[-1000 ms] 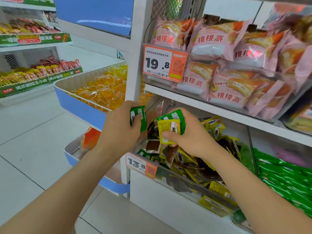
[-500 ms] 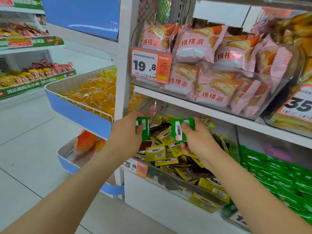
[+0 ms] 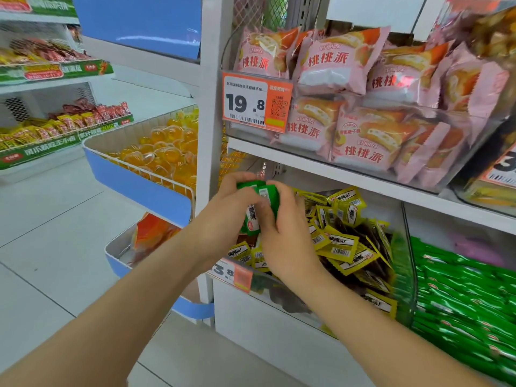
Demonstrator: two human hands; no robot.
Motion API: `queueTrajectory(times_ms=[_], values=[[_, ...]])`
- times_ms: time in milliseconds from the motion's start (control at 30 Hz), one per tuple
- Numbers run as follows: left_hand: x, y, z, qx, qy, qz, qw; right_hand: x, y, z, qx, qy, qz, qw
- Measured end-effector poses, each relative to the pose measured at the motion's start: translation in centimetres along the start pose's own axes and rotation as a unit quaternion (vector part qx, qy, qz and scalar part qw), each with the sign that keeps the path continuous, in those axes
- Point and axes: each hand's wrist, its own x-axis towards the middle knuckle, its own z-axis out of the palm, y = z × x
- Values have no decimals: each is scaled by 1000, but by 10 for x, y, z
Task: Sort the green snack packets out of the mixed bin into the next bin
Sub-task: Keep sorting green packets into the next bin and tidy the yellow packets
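Because the two hands meet closely, the green packets (image 3: 269, 195) between them are mostly hidden, and how many there are I cannot tell. The left hand (image 3: 223, 216) curls its fingers round them from the left; the right hand (image 3: 287, 241) grips them from the right. They stand nearly upright, long axis top to bottom, above the left end of the mixed bin (image 3: 293, 300). The next bin (image 3: 413, 275), at the right, is cut off by the edge.
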Motion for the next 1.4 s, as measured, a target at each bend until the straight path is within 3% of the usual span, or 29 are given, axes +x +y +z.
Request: queueTrajectory(times_ms=[200, 367, 433, 533, 700, 800, 900, 1067, 1233, 1333, 1400], values=[[0, 2, -27, 14, -3, 37, 999, 12, -8, 11, 159, -50, 12, 986], [-3, 8, -39, -7, -10, 59, 998, 17, -7, 8, 227, 37, 67, 971], [-5, 9, -39, -20, -1, 55, 998, 16, -10, 6, 253, 34, 79, 964], [-7, 11, -39, -2, 9, 62, 998, 17, -9, 5, 217, 36, 50, 974], [-10, 10, -36, 107, 22, 66, 992, 13, -7, 5, -24, 94, -79, 992], [-13, 10, -34, 100, 13, 52, 994, 11, -7, 4, -5, 98, -82, 992], [-16, 12, -29, 30, -45, 4, 999, 11, -7, 7, 52, 88, -82, 991], [-12, 9, -26, 16, -14, 21, 1000, 8, -12, 5, 16, 173, -31, 984], [-12, 9, -28, 35, -10, 40, 999, 4, -21, 5, 92, 83, -4, 992], [-14, 12, -34, 87, 50, 85, 991, 14, -11, -1, 144, 24, 11, 989], [-12, 11, -40, 139, 96, 123, 978, 28, 7, 1, 76, 5, 12, 997]])
